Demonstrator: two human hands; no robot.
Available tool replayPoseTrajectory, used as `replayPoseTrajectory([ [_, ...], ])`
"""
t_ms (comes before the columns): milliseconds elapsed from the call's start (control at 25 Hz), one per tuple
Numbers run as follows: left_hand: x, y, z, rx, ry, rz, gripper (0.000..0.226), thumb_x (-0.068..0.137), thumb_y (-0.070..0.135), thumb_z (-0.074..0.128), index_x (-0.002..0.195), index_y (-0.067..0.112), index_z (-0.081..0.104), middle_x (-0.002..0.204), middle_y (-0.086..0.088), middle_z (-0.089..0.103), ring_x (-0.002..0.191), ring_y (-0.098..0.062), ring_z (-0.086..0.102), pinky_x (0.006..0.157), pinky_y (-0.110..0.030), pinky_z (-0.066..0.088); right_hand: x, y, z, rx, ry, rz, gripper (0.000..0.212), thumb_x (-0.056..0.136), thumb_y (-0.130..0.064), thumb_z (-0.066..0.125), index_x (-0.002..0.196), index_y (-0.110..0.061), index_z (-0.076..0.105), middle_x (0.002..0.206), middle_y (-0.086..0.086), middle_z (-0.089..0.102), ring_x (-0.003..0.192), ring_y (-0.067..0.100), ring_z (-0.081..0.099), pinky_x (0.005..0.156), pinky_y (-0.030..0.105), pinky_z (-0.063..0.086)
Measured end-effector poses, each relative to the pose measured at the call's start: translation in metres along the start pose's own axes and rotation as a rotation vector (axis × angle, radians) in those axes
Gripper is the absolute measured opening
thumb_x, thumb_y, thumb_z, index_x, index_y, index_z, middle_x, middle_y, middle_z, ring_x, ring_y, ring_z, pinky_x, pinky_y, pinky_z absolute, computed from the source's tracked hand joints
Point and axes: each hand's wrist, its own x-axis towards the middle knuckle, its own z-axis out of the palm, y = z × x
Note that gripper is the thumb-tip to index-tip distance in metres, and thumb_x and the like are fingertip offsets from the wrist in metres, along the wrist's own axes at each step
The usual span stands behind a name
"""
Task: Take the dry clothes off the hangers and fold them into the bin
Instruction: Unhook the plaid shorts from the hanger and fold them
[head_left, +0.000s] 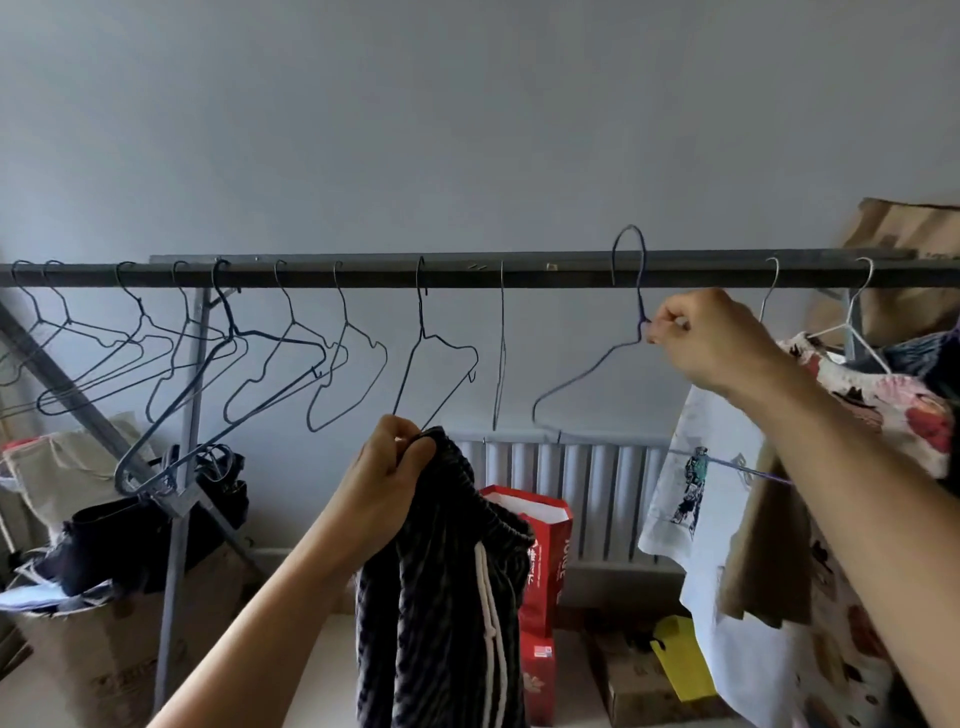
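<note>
So the empty hangers (420, 312) line the rail's (363, 275) left and middle, shirts (691, 499) hang at its right end, and down below a bag (550, 535) sits in front of the radiator (587, 483).

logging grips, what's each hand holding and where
Left hand grips the dark striped garment at its top edge; right hand pinches the purple hanger at its neck.

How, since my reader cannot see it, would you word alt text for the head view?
The left hand grips a dark striped garment while the right hand pinches a purple wire hanger at the rail. Empty hangers hang left; printed clothes hang right.
</note>
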Motion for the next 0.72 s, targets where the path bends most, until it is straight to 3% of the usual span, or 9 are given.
replayPoseTrajectory([
  [80,0.001,0.002,-0.008,-0.045,-0.006,0.02,0.007,0.101,0.018,0.049,0.098,0.022,0.054,0.075,-0.007,0.066,0.061,-0.015,0.056,0.061,-0.034,0.046,0.023,-0.01,0.02,0.032,0.051,0.033,0.019,0.096,-0.021,0.049,0.085,-0.012,0.062,0.1,0.015,0.066,0.09,0.035,0.059,0.078,0.035,0.047],
  [200,0.003,0.0,-0.022,-0.002,-0.026,0.078,0.034,0.101,0.008,0.045,0.109,0.034,0.065,0.083,0.006,0.071,0.077,-0.012,0.065,0.077,-0.03,0.051,0.066,-0.024,0.058,0.211,0.035,0.161,0.017,0.096,-0.017,0.048,0.094,-0.005,0.06,0.095,0.014,0.059,0.082,0.03,0.054,0.065,0.028,0.039],
  [280,0.006,-0.001,-0.031,0.0,-0.015,0.067,0.041,0.101,0.006,0.043,0.103,0.039,0.069,0.081,0.01,0.07,0.079,-0.013,0.064,0.078,-0.031,0.05,0.091,-0.035,0.079,0.365,0.0,0.248,0.024,0.095,-0.017,0.051,0.112,-0.002,0.06,0.095,0.011,0.055,0.08,0.027,0.051,0.059,0.026,0.036],
  [360,0.009,-0.003,-0.039,-0.025,0.0,0.034,0.04,0.101,0.008,0.044,0.096,0.04,0.068,0.079,0.004,0.069,0.072,-0.014,0.062,0.071,-0.032,0.049,0.105,-0.045,0.095,0.427,-0.027,0.293,0.029,0.095,-0.015,0.05,0.121,-0.003,0.057,0.102,0.014,0.057,0.086,0.03,0.058,0.062,0.028,0.043],
  [440,0.008,-0.005,-0.048,-0.026,0.017,0.009,0.033,0.099,0.013,0.052,0.091,0.041,0.067,0.08,0.003,0.07,0.067,-0.014,0.061,0.067,-0.034,0.048,0.108,-0.049,0.111,0.42,-0.07,0.312,0.021,0.096,-0.011,0.048,0.112,-0.002,0.058,0.106,0.017,0.057,0.091,0.031,0.06,0.068,0.034,0.047],
  [560,0.001,-0.001,-0.064,-0.033,-0.021,-0.031,0.021,0.088,0.02,0.07,0.087,0.041,0.067,0.085,0.004,0.074,0.074,-0.016,0.071,0.073,-0.036,0.056,0.096,-0.044,0.134,0.354,-0.163,0.348,0.022,0.096,-0.007,0.047,0.115,0.003,0.052,0.091,0.015,0.052,0.075,0.026,0.052,0.054,0.028,0.04],
  [640,-0.001,0.003,-0.074,-0.012,-0.037,-0.041,0.02,0.082,0.019,0.076,0.088,0.036,0.067,0.085,0.001,0.074,0.076,-0.016,0.072,0.074,-0.035,0.057,0.086,-0.043,0.137,0.281,-0.149,0.321,0.027,0.097,-0.008,0.048,0.121,0.004,0.052,0.104,0.019,0.06,0.088,0.032,0.059,0.065,0.033,0.046],
  [720,-0.002,0.008,-0.084,0.033,-0.044,-0.049,0.019,0.081,0.018,0.077,0.092,0.029,0.067,0.084,0.0,0.075,0.074,-0.013,0.071,0.071,-0.029,0.056,0.071,-0.05,0.129,0.124,-0.143,0.262,0.032,0.099,-0.014,0.046,0.125,0.005,0.05,0.126,0.026,0.056,0.111,0.04,0.056,0.082,0.038,0.046],
])
